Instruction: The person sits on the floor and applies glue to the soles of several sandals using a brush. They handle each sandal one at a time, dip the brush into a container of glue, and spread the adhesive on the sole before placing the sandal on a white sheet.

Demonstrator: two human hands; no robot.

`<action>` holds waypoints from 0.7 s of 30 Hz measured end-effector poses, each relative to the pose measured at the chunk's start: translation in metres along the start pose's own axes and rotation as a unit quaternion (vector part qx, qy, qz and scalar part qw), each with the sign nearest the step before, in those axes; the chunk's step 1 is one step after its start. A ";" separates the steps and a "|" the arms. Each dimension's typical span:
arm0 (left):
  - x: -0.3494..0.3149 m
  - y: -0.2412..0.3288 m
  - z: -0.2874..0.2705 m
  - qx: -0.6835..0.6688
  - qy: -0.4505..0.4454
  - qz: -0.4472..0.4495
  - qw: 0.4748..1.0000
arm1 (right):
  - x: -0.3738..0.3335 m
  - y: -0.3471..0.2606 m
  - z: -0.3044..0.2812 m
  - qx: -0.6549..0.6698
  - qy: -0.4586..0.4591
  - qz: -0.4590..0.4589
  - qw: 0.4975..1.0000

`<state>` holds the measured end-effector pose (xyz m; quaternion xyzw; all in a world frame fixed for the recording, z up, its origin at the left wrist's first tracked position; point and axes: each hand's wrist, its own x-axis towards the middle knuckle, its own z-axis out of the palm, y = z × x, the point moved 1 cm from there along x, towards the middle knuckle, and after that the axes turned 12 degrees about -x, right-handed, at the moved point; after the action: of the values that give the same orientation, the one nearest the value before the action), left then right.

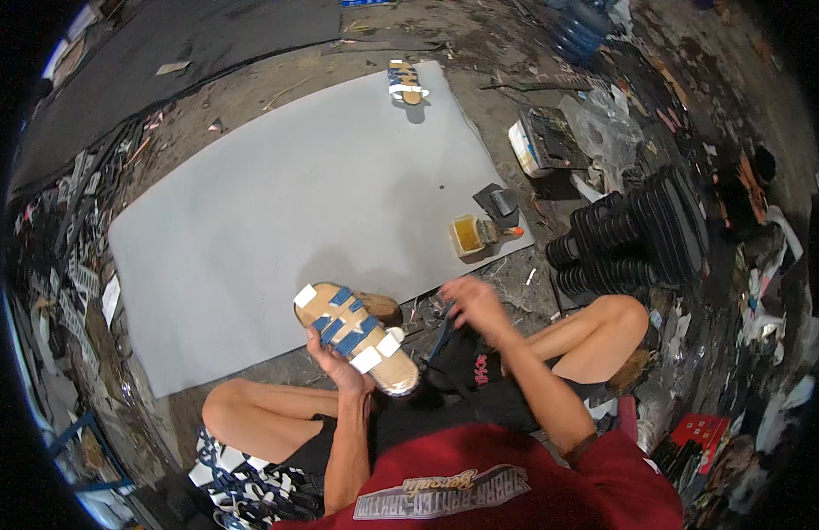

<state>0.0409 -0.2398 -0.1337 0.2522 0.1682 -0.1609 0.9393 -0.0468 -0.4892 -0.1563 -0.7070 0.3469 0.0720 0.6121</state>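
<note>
My left hand (337,364) grips the edge of a tan sandal (349,336) with blue cut-out straps and white tabs. The sandal is tilted over the near edge of the grey sheet (250,203), its footbed side facing up. To its right, my right hand (478,307) is raised above my lap with bent fingers, smeared by motion. Whether anything is between those fingers cannot be made out. A dark strip (442,337) shows just below it. A similar sandal (407,84) lies at the sheet's far edge.
On the sheet's right side stands a small tub of amber liquid (467,237), beside a brush (490,231) and a dark scrap (496,203). Ribbed black soles (639,230) are stacked to the right. Blue-and-white straps (250,481) pile up by my left leg. Scraps litter the ground.
</note>
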 end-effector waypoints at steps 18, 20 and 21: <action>0.004 0.005 0.035 0.033 0.131 -0.009 0.991 | 0.201 0.131 -0.118 0.309 0.137 0.179 0.924; 0.009 0.006 0.018 -0.004 0.061 -0.026 0.998 | 0.200 0.129 -0.127 0.254 0.154 0.191 0.936; 0.010 0.003 0.027 -0.009 0.065 -0.028 0.997 | 0.197 0.130 -0.129 0.244 0.147 0.181 0.941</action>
<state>0.0569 -0.2539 -0.1144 0.2490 0.2374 -0.1692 0.9236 -0.0159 -0.6878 -0.3355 -0.4641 0.5623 -0.0100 0.6843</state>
